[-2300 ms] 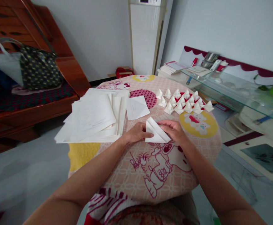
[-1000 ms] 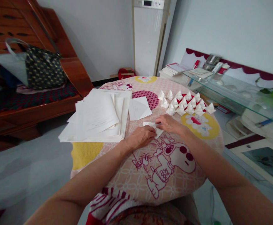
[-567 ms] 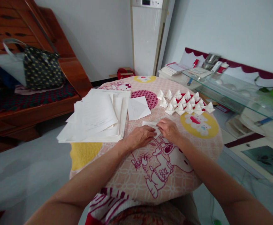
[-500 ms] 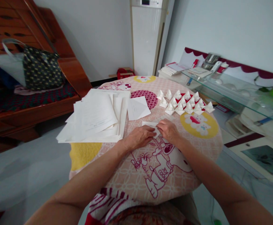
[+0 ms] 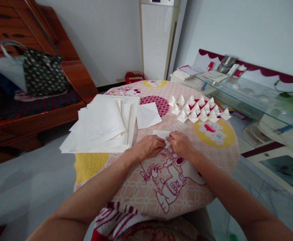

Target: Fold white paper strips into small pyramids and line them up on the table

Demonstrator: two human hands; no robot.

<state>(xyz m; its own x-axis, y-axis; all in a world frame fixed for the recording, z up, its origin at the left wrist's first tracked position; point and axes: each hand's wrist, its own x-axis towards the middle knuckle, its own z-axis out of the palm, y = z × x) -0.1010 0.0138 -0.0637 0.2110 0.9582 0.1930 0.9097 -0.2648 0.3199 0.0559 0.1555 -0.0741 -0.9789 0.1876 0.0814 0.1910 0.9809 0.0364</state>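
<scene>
White folded paper (image 5: 159, 133) lies pressed under the left hand (image 5: 151, 147) and right hand (image 5: 180, 144), showing just beyond them; whether they pinch it, I can't tell. Uneven pressure could skew the fold.

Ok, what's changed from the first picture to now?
The left hand and right hand have turned knuckles-up over the paper, where before they held it by its sides; its tall upper corner no longer shows, and less of it is visible. Neither hand has visibly let go. The stack, loose sheet and folded pieces stayed put.
</scene>
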